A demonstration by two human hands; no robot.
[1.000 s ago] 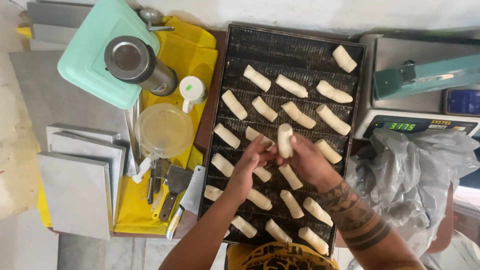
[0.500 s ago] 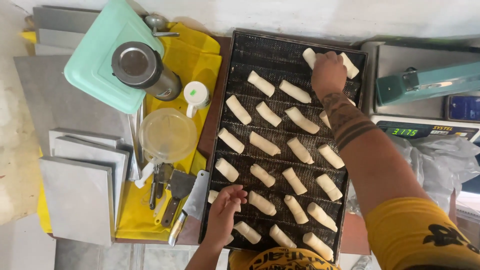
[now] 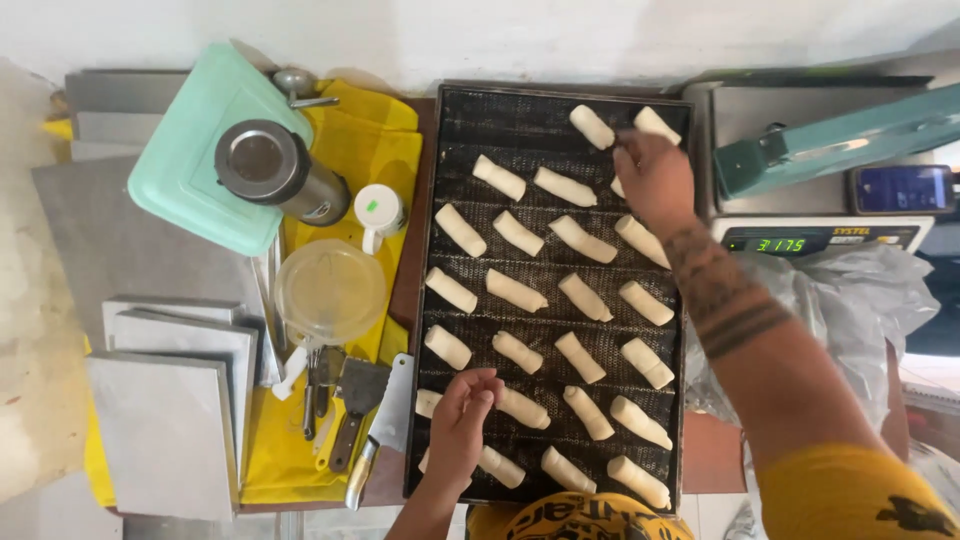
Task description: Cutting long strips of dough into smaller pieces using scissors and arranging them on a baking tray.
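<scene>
**Tray nearly filled with dough rolls, far row in hand**

The right hand (image 3: 655,180) reaches to the far end of the dark baking tray (image 3: 560,100), fingers curled down over a dough roll (image 3: 620,185) that is mostly hidden beneath the palm; whether it is pinched or merely touched I cannot tell. Just beyond the knuckles lie two more rolls (image 3: 592,126) in the far row. The left hand (image 3: 462,420) rests loosely open on the near end of the tray, fingertips beside a near-row roll (image 3: 523,407), gripping nothing.

Outward from both hands, rolls stand in slanted rows over almost the whole tray. By my judgement the laying-out is close to done: only the far row looks short.

Left of the tray sit a yellow cloth (image 3: 380,130), a clear lidded tub (image 3: 330,290), scrapers (image 3: 375,420) and a mint-green lid (image 3: 190,170); right, a weighing scale (image 3: 820,238).
</scene>
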